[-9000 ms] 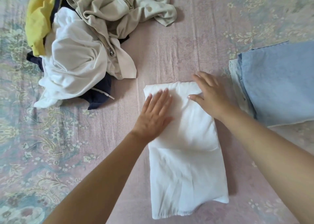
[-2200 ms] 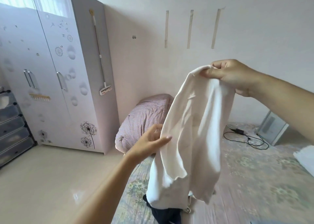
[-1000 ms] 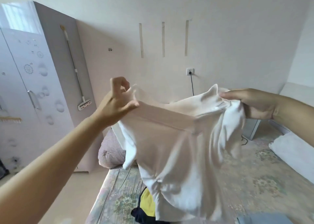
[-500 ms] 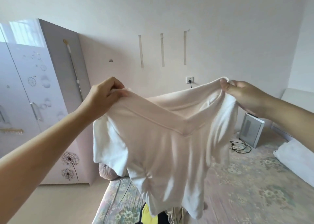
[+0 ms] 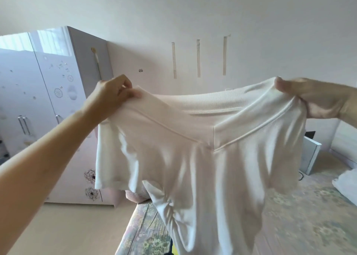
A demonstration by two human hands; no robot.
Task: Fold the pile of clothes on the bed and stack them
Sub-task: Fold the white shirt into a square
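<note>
A white V-neck top (image 5: 202,167) hangs spread in the air in front of me, above the bed. My left hand (image 5: 114,95) pinches its left shoulder and my right hand (image 5: 313,98) grips its right shoulder, pulling the neckline wide. The short sleeves and body droop down, with the lower hem twisted. A sliver of the pile's yellow and dark clothes (image 5: 172,251) peeks out under the top at the bottom edge; the top hides the rest of the pile.
The bed (image 5: 301,216) with a floral pink sheet stretches below. A folded white garment (image 5: 347,187) lies at the right edge. A grey wardrobe (image 5: 48,119) stands at left, a white box-like device (image 5: 311,154) by the far wall, and a striped pillow (image 5: 135,194) lies behind the top.
My hands have moved further apart and stretched the top's neckline flatter. The view has tilted slightly upward.
</note>
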